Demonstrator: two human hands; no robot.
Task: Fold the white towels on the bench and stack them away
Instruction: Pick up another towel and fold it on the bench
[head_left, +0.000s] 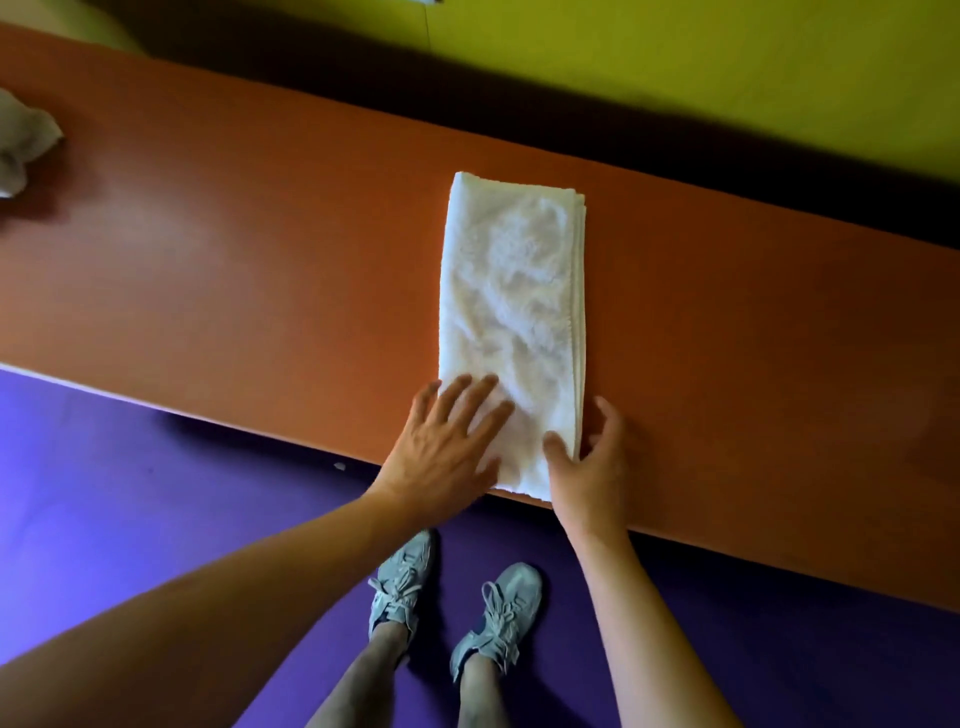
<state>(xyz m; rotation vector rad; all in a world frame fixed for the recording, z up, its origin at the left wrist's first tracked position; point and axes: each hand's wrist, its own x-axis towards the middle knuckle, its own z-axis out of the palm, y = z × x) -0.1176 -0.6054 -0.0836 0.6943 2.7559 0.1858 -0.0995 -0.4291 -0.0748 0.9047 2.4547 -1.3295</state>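
Folded towel (511, 312): a white towel folded into a long narrow strip, lying flat on the orange table (234, 249), its length running from the table's near edge toward the far edge; layered edges show along its right side.
Left hand (441, 457): rests palm down on the folded towel's near left corner, fingers straight and spread, gripping nothing.
Right hand (587, 467): at the folded towel's near right corner, thumb on top of the cloth, fingers curled against its right edge, pinching that corner.
Other towel (23, 143): a crumpled pale cloth, well apart from the folded towel, at the table's far left end.
Floor (130, 493): purple, below the folded towel's near end; the person's grey shoes (452, 608) stand on it.
Wall (675, 67): yellow-green, beyond the folded towel's far end.
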